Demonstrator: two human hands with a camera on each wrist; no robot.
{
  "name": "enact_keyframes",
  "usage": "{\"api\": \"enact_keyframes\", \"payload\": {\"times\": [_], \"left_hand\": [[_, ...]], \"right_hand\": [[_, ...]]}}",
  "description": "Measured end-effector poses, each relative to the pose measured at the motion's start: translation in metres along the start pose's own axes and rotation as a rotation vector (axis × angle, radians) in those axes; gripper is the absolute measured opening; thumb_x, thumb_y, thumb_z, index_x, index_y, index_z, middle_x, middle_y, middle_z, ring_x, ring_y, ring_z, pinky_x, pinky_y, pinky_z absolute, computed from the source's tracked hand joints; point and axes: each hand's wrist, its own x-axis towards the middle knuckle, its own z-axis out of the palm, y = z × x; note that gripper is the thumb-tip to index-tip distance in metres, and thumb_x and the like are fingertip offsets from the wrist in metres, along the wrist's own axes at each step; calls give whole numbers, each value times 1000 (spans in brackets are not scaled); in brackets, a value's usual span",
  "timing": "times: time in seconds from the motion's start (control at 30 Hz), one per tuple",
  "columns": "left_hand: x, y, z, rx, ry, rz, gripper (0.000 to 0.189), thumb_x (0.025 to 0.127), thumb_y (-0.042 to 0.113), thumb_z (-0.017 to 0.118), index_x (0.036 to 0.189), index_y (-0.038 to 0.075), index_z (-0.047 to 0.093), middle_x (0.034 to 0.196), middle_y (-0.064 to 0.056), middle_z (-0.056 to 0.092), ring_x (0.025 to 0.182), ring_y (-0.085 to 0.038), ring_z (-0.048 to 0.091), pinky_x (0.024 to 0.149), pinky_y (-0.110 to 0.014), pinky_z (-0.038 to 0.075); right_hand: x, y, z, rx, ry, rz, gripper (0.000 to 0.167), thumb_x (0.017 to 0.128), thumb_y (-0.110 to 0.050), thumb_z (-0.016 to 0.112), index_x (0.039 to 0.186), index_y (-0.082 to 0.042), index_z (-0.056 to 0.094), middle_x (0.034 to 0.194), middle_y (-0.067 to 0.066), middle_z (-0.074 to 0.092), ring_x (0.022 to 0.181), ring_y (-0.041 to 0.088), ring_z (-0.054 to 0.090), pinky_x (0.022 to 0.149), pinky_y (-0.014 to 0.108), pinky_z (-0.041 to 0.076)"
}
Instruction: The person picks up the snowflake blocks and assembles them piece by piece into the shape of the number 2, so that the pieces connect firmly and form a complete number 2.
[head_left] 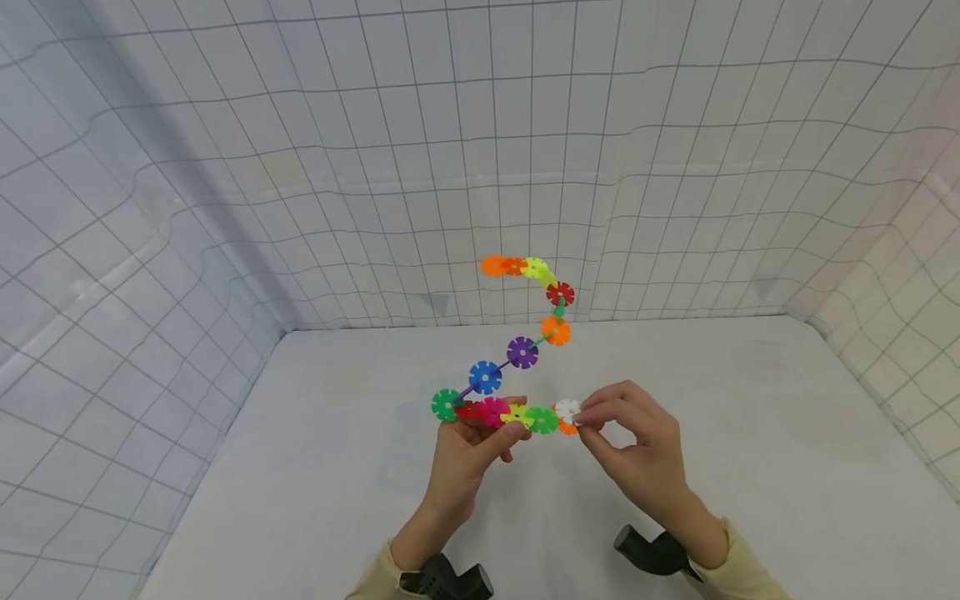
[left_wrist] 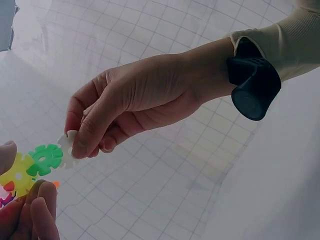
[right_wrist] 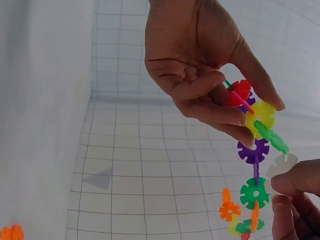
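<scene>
A long chain of slotted plastic discs in many colours is held up in front of me. My left hand (head_left: 472, 458) pinches it near its lower end, thumb on the yellow disc (head_left: 517, 416). Beyond the thumb a green disc (head_left: 542, 420) sticks out to the right. My right hand (head_left: 637, 442) pinches a white disc (head_left: 567, 410) between thumb and fingertips, at the green disc's edge. The right wrist view shows the white disc (right_wrist: 282, 167) against the green one (right_wrist: 271, 136); how deeply their slots interlock, I cannot tell. From the left hand the chain zigzags upward to an orange disc (head_left: 492, 266).
An orange piece (head_left: 567, 427) shows just below the white disc; whether it is joined there is unclear. Orange pieces (right_wrist: 12, 232) also appear at the right wrist view's lower left. Underneath is a white tabletop (head_left: 315, 467), with grid-patterned sheeting (head_left: 375, 167) behind and at both sides.
</scene>
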Motion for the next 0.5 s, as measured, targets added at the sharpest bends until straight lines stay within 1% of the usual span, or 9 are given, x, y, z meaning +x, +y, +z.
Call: {"api": "enact_keyframes", "payload": {"times": [0.03, 0.07, 0.13, 0.2, 0.3, 0.5], "left_hand": [[0, 0, 0, 3, 2, -2, 29, 88, 12, 69, 114, -2, 65, 101, -14, 69, 79, -22, 66, 59, -24, 49], [0, 0, 0, 5, 4, -1, 29, 88, 11, 69, 114, -1, 65, 101, -14, 69, 78, -22, 66, 59, -25, 50], [-1, 0, 1, 6, 5, 3, 29, 87, 11, 69, 114, 0, 65, 102, -14, 69, 78, -22, 66, 59, -25, 50], [0, 0, 1, 8, 6, 9, 29, 87, 11, 69, 114, 0, 65, 101, -14, 69, 78, -22, 66, 59, -25, 50], [0, -1, 0, 5, 7, 17, 28, 87, 11, 69, 113, -1, 66, 99, -14, 69, 78, -22, 66, 58, -25, 50], [0, -1, 1, -3, 11, 25, 27, 87, 10, 69, 112, -2, 65, 98, -15, 69, 77, -22, 66, 57, -25, 49]], "right_hand": [[-2, 3, 1, -30, 13, -40, 6, 79, 3, 69, 78, -2, 68, 80, 9, 60, 75, 16, 56, 66, 16, 49], [-4, 6, 1, -50, 22, -80, 5, 83, -2, 68, 78, -2, 68, 80, 9, 60, 74, 16, 56, 65, 16, 48], [-7, 12, 2, -75, 39, -149, 15, 89, -12, 65, 78, -3, 70, 80, 9, 59, 71, 16, 55, 62, 17, 48], [-8, 15, 3, -93, 48, -192, 18, 90, -14, 64, 78, -2, 70, 79, 10, 59, 68, 16, 55, 60, 17, 49], [-8, 16, 3, -116, 47, -229, 21, 90, -16, 64, 78, -2, 71, 78, 10, 58, 65, 16, 55, 58, 17, 49], [-7, 16, 3, -103, 29, -263, 18, 90, -15, 65, 79, -2, 72, 78, 10, 58, 63, 16, 55, 56, 18, 48]]}}
